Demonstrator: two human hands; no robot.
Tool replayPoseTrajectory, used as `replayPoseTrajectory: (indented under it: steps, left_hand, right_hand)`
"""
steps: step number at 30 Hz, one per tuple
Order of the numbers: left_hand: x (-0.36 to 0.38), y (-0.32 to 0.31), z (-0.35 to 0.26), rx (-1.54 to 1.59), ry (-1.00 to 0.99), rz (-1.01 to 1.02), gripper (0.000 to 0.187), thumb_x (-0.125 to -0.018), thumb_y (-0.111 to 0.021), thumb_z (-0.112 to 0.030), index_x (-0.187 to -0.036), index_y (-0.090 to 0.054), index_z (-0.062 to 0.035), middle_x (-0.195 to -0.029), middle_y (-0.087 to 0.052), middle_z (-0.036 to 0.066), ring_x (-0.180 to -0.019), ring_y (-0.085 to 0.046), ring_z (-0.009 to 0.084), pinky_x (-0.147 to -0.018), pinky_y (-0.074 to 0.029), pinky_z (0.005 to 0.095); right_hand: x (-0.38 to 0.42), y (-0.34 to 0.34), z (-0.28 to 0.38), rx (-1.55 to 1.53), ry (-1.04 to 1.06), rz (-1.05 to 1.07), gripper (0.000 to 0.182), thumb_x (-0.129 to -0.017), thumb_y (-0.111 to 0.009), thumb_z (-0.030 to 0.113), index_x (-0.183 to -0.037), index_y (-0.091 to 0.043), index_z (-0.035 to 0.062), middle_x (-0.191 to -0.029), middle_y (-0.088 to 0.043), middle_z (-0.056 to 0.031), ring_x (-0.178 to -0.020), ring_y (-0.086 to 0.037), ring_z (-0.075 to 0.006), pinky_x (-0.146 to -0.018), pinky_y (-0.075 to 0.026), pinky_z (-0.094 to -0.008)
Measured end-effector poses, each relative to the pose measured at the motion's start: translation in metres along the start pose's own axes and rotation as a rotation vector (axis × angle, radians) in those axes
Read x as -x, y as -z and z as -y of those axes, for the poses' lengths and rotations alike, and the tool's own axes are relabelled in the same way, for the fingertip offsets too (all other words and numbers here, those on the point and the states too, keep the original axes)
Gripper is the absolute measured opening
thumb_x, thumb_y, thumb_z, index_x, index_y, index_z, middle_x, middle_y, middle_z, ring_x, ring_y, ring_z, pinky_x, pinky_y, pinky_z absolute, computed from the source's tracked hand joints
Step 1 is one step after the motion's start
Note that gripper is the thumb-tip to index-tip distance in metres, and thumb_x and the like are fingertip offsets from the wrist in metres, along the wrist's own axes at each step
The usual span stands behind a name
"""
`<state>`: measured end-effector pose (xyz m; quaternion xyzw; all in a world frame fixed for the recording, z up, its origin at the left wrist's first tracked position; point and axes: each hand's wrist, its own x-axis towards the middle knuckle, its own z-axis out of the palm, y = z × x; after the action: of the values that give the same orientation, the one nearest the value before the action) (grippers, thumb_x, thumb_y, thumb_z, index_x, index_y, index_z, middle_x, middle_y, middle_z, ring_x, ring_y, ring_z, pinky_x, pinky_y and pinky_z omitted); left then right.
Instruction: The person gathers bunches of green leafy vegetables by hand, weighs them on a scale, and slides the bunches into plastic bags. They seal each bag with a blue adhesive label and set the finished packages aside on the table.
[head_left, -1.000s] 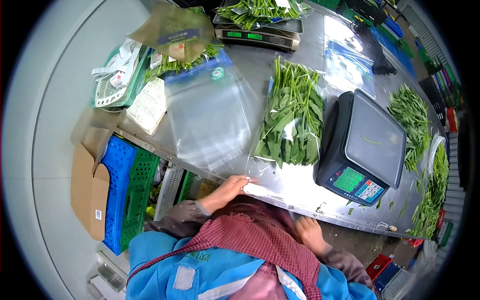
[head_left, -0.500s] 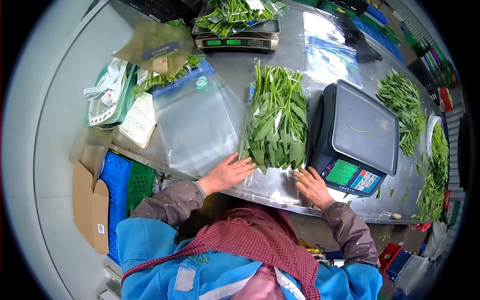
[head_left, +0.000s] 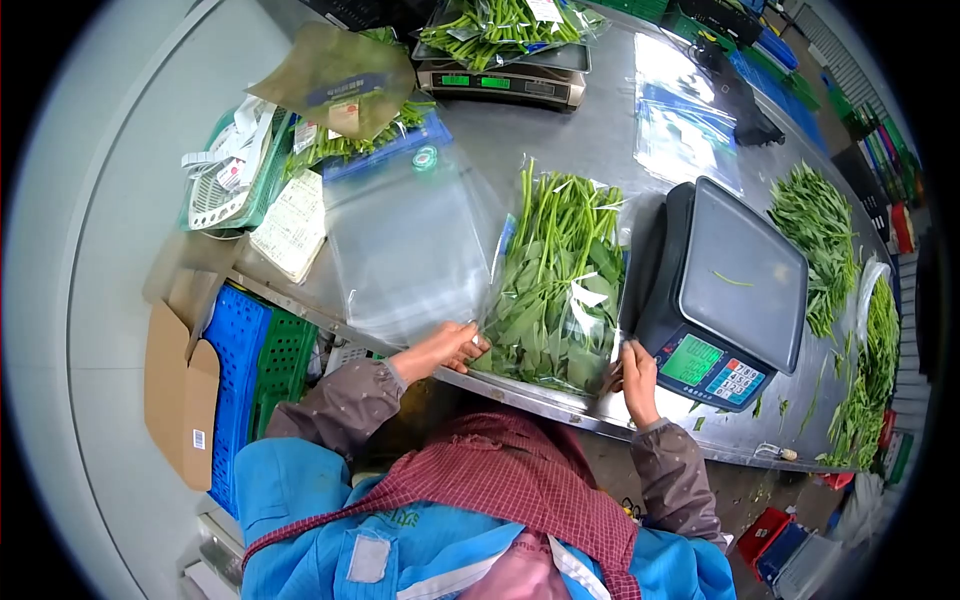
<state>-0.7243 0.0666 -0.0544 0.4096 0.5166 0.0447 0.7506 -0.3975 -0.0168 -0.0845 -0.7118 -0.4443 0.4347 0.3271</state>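
Observation:
A clear plastic bag point(head_left: 607, 250) covers a bunch of leafy greens point(head_left: 550, 290) lying flat on the metal table, stems pointing away from me. My left hand point(head_left: 452, 348) is closed on the bag's near left corner. At the near right corner, my right hand point(head_left: 632, 372) pinches the bag's edge. Left of the greens lies a stack of clear bags point(head_left: 405, 240). To the right stands a black scale point(head_left: 740, 275) with a lit green display and a single stem on its pan.
Behind is a second scale point(head_left: 500, 88) bearing bagged greens. Loose greens point(head_left: 815, 240) lie at the right. A green basket point(head_left: 265, 165) and a paper pad point(head_left: 291, 225) sit at the left, above blue and green crates point(head_left: 237, 370) and a cardboard box point(head_left: 180, 400).
The clear bag now covers the leaves down to their near ends, and the bunch lies nearer the table's front edge. Both hands have closed on the bag's corners. The view has shifted slightly.

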Motion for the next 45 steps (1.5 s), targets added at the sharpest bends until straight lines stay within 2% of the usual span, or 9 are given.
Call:
replayPoseTrajectory:
  steps: [2,8,9,13,18,19,20,27,45]
  left_hand:
    - [-0.01,0.003,0.001,0.018,0.095,-0.048,0.046,-0.091,-0.038,-0.039,-0.104,-0.056,0.001,-0.102,-0.055,0.018,-0.085,-0.055,0.022,-0.073,-0.048,0.0296]
    - [-0.034,-0.002,-0.004,-0.73,-0.491,-0.618,0.038,-0.086,-0.049,-0.039,-0.094,-0.057,-0.0025,-0.077,-0.061,0.006,-0.063,-0.056,0.0131,-0.058,-0.046,0.0234]
    - [-0.023,-0.011,-0.029,-0.339,-0.185,-0.46,0.034,-0.086,-0.05,-0.036,-0.091,-0.058,-0.0032,-0.075,-0.06,0.003,-0.063,-0.054,0.0105,-0.054,-0.044,0.0237]
    - [-0.051,-0.006,-0.023,0.293,-0.184,-0.054,0.032,-0.085,-0.052,-0.031,-0.096,-0.056,-0.002,-0.079,-0.058,0.005,-0.068,-0.055,0.0145,-0.061,-0.045,0.0267]
    - [0.07,-0.026,-0.13,1.111,-0.1,-0.141,0.035,-0.089,-0.041,-0.034,-0.097,-0.053,-0.0028,-0.07,-0.053,0.007,-0.057,-0.048,0.0186,-0.052,-0.038,0.0284]
    - [0.047,0.005,-0.116,0.882,-0.413,0.595,0.039,-0.092,-0.031,-0.037,-0.096,-0.052,-0.004,-0.071,-0.053,0.008,-0.057,-0.046,0.0179,-0.05,-0.034,0.0263]
    - [0.049,0.005,-0.128,0.867,-0.515,0.612,0.037,-0.093,-0.032,-0.036,-0.094,-0.052,-0.0042,-0.07,-0.053,0.008,-0.057,-0.046,0.0174,-0.05,-0.034,0.0263]
    - [-0.015,-0.012,-0.053,0.193,-0.359,-0.307,0.057,-0.084,-0.056,-0.032,-0.125,-0.033,-0.0003,-0.114,-0.046,0.011,-0.104,-0.045,0.0189,-0.086,-0.039,0.0322]
    - [-0.018,-0.019,-0.017,0.26,-0.305,0.118,0.03,-0.079,-0.059,0.0,-0.108,-0.053,-0.0005,-0.103,-0.057,0.005,-0.096,-0.052,0.0127,-0.087,-0.041,0.0283]
  right_hand:
    - [-0.003,-0.016,0.021,0.236,0.094,-0.171,0.021,-0.084,-0.048,0.017,-0.075,-0.054,-0.0007,-0.062,-0.054,-0.018,-0.059,-0.055,-0.0344,-0.054,-0.04,-0.0398]
    - [0.006,-0.03,0.032,0.265,0.167,-0.286,0.028,-0.085,-0.049,0.019,-0.104,-0.046,-0.0017,-0.091,-0.057,-0.0236,-0.077,-0.056,-0.0387,-0.065,-0.044,-0.0411]
    - [0.003,-0.03,0.033,0.104,0.031,-0.257,0.035,-0.087,-0.047,0.024,-0.104,-0.045,-0.0063,-0.091,-0.056,-0.0269,-0.083,-0.056,-0.0404,-0.072,-0.043,-0.0413]
    - [-0.011,0.0,0.052,-0.462,-0.262,0.058,0.025,-0.088,-0.046,0.023,-0.096,-0.055,0.0012,-0.08,-0.055,0.0002,-0.071,-0.047,-0.0079,-0.064,-0.039,-0.0234]
    - [0.004,0.057,0.143,-0.895,-0.024,-0.048,0.035,-0.09,-0.042,0.033,-0.109,-0.048,0.0038,-0.095,-0.057,-0.0074,-0.066,-0.055,-0.014,-0.054,-0.045,-0.0238]
    - [0.0,0.068,0.161,-1.015,0.134,0.2,0.037,-0.09,-0.042,0.034,-0.111,-0.047,0.004,-0.097,-0.056,-0.0073,-0.072,-0.055,-0.0138,-0.057,-0.046,-0.0239]
    - [-0.009,0.075,0.175,-1.118,0.298,0.456,0.038,-0.09,-0.042,0.035,-0.113,-0.045,0.0042,-0.099,-0.056,-0.0072,-0.078,-0.055,-0.0136,-0.06,-0.046,-0.0241]
    - [-0.021,0.002,0.068,0.118,0.096,-0.078,0.051,-0.079,-0.059,0.023,-0.118,-0.041,-0.0052,-0.112,-0.052,-0.022,-0.103,-0.052,-0.0295,-0.086,-0.041,-0.0352]
    - [0.01,-0.051,0.068,-0.562,-0.116,0.14,0.026,-0.072,-0.067,-0.001,-0.096,-0.056,-0.0023,-0.091,-0.061,-0.0059,-0.081,-0.056,-0.0124,-0.075,-0.046,-0.027]
